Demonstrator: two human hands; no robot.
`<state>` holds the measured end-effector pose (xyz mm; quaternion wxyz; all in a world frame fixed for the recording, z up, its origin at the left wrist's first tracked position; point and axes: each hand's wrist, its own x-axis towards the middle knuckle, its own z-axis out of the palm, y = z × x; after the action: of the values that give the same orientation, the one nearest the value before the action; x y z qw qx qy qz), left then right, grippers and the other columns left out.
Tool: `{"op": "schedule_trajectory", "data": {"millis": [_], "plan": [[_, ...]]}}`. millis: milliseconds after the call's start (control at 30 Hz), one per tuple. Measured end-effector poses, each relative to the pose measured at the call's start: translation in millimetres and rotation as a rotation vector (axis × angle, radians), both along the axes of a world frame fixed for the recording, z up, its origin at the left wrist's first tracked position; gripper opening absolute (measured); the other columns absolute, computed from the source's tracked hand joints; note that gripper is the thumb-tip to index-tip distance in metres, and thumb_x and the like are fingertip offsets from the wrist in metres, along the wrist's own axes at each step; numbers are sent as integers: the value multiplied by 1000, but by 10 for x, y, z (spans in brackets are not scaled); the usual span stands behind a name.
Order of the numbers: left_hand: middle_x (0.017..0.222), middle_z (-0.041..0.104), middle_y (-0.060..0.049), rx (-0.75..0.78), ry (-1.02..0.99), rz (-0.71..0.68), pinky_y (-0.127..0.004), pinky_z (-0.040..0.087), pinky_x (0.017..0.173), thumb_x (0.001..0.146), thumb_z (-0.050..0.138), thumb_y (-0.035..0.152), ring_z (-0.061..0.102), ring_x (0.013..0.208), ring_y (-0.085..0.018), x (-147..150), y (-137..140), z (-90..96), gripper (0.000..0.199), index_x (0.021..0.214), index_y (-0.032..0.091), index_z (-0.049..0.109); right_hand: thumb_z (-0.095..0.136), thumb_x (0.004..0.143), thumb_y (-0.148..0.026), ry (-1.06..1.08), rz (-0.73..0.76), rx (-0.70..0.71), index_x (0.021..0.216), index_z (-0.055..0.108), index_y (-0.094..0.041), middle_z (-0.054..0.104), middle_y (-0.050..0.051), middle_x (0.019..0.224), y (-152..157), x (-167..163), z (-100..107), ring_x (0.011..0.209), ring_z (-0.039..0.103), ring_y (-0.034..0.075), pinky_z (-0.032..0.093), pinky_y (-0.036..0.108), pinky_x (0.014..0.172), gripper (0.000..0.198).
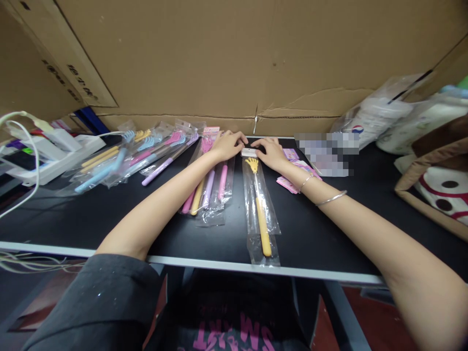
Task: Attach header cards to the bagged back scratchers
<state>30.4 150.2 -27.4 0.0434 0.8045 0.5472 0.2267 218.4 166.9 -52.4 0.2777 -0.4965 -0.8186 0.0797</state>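
A yellow hand-shaped back scratcher lies in a clear plastic bag, its handle toward me. At the bag's far end is a small white card. My left hand is at the card's left edge, thumb and forefinger drawn together on it. From the right, my right hand has its curled fingers and thumb around the card's other end. The fingertips partly hide the card's edges. Beneath my left wrist lie several bagged back scratchers in pink, yellow and purple. Pink and purple printed cards lie under my right wrist.
More bagged back scratchers are spread at the left, next to a white power strip with cables. A lidded cup in a plastic bag and a brown-handled bag stand at the right. Cardboard walls the back of the black table.
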Motion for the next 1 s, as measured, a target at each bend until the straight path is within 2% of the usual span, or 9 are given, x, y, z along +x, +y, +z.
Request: {"op": "schedule_trajectory", "data": {"millis": [100, 200, 300, 400, 567, 733, 867, 1000], "plan": [[96, 75, -3, -1, -101, -27, -45, 34, 108, 86, 52, 17, 61, 111, -24, -25, 55, 2, 27, 110, 20, 65, 51, 83, -19, 16, 24, 13, 111, 69, -23, 66, 9, 122, 14, 7, -13, 121, 49, 33, 40, 53, 97, 34], [95, 75, -3, -6, -268, -121, -35, 44, 96, 83, 51, 11, 66, 98, -19, -40, 108, 3, 29, 108, 18, 64, 49, 83, -18, 25, 45, 18, 110, 70, -23, 67, 8, 122, 15, 9, -7, 120, 49, 33, 39, 53, 97, 35], [91, 74, -3, -27, -405, -233, -29, 47, 89, 81, 50, 9, 67, 90, -15, -48, 151, 13, 28, 106, 15, 62, 49, 81, -17, 45, 48, 34, 101, 70, -23, 68, 7, 113, -9, 1, 22, 117, 50, 32, 39, 51, 97, 30], [87, 73, -3, -70, -457, -284, -28, 47, 88, 81, 49, 8, 67, 86, -13, -59, 169, 29, 25, 103, 14, 60, 50, 79, -16, 74, 53, 52, 92, 68, -22, 69, 7, 105, -35, -12, 54, 113, 51, 31, 39, 48, 96, 23], [88, 72, -3, -200, -433, -300, -28, 49, 87, 82, 49, 8, 67, 85, -13, -65, 157, 21, 28, 108, 14, 57, 54, 78, -20, 110, 57, 40, 84, 63, -22, 69, 6, 97, -41, -13, 73, 105, 54, 28, 38, 44, 93, 10], [100, 73, -7, -255, -337, -351, -30, 49, 91, 87, 51, 20, 67, 95, -15, -53, 171, -19, 27, 113, 14, 55, 59, 77, -24, 133, 83, 8, 78, 59, -22, 69, 5, 94, -43, -5, 69, 102, 55, 27, 39, 42, 93, 3], [113, 71, -9, -271, -227, -370, -29, 48, 94, 90, 50, 31, 65, 103, -16, -35, 161, -14, 32, 117, 15, 57, 59, 75, -26, 165, 84, -2, 78, 60, -22, 70, 4, 95, -30, 11, 58, 103, 55, 27, 40, 44, 95, 5], [128, 66, -10, -256, -131, -358, -29, 43, 101, 93, 45, 39, 61, 114, -18, 26, 115, -5, 39, 120, 15, 60, 59, 71, -28, 169, 90, -34, 85, 65, -22, 71, 6, 101, 22, 53, 38, 106, 56, 30, 41, 47, 95, 17]]}}
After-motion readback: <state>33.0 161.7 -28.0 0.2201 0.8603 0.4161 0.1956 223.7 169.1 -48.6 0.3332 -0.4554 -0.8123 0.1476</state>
